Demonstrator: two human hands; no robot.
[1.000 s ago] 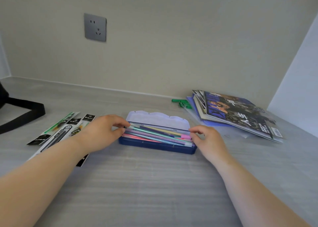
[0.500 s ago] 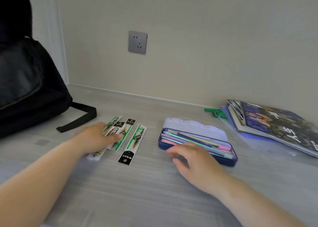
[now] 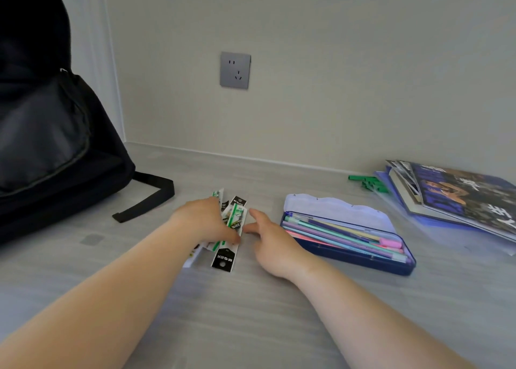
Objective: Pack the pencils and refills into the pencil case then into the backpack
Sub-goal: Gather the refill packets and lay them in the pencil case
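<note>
A blue pencil case (image 3: 360,259) lies open on the grey desk, with several pastel pencils (image 3: 340,236) inside and its pale lid folded back. To its left is a bunch of refill packets (image 3: 230,229), white with green and black print. My left hand (image 3: 205,220) lies over the packets with its fingers curled on them. My right hand (image 3: 272,243) is open just to their right, fingertips close to the packets' edge. A black backpack (image 3: 47,134) stands at the far left against the wall.
A stack of magazines and folders (image 3: 452,198) sits at the right, with green clips (image 3: 370,182) beside it. A backpack strap (image 3: 148,198) trails across the desk near the packets. A wall socket (image 3: 235,70) is above.
The view has swung left. My left hand has gathered the spread refill packets into a bunch. My right hand has left the pencil case and moved left beside the packets.
</note>
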